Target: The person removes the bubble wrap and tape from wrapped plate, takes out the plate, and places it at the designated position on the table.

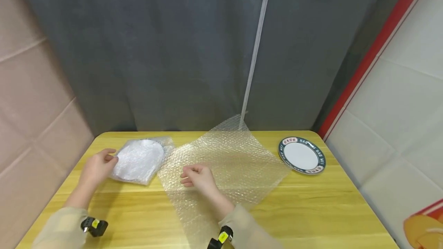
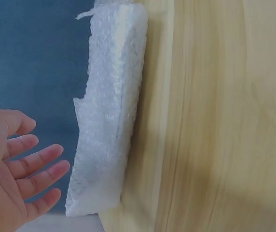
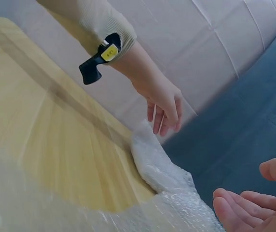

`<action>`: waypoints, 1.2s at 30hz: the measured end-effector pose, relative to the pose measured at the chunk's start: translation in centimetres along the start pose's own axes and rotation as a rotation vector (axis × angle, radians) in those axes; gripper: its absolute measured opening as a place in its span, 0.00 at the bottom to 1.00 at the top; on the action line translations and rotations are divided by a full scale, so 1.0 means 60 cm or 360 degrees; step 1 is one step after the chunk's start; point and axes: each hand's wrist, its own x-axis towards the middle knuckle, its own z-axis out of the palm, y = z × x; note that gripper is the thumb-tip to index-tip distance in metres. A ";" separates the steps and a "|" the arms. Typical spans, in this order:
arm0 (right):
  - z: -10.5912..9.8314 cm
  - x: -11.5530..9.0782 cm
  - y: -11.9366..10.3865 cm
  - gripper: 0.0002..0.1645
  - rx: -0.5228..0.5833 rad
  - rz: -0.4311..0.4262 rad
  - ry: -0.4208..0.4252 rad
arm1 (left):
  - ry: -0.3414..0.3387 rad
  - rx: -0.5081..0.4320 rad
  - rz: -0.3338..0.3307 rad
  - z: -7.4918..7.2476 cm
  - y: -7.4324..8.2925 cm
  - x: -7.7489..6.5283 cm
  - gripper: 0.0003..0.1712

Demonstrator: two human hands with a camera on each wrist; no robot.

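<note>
My left hand (image 1: 98,166), fingers loosely spread and gripping nothing, hovers just beside a flat bundle (image 1: 140,161) on the left of the table (image 1: 311,210): whitish and round at its middle, crinkled and shiny, its corners see-through. My right hand (image 1: 200,180), empty, fingers half curled, hangs above a clear, glinting, bubbled sheet (image 1: 238,156).

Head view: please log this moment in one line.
left hand: empty, beside bubble-wrapped package; right hand: empty, over bubble-wrap sheet; green-rimmed plate: unwrapped
</note>
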 end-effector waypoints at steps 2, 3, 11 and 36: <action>0.012 0.001 0.003 0.16 0.0033 0.0040 -0.0009 | 0.0020 0.0013 0.0001 0.001 -0.003 0.001 0.23; 0.018 0.001 0.005 0.16 0.0050 0.0060 -0.0011 | 0.0029 0.0015 -0.0004 0.001 -0.004 0.002 0.23; 0.051 0.008 0.010 0.15 0.0155 0.0139 -0.0035 | 0.0074 -0.0030 -0.0059 0.001 -0.015 0.017 0.25; 0.133 0.043 0.032 0.16 0.0367 0.0340 -0.0107 | -0.0104 -0.0110 -0.0156 -0.008 -0.037 0.041 0.31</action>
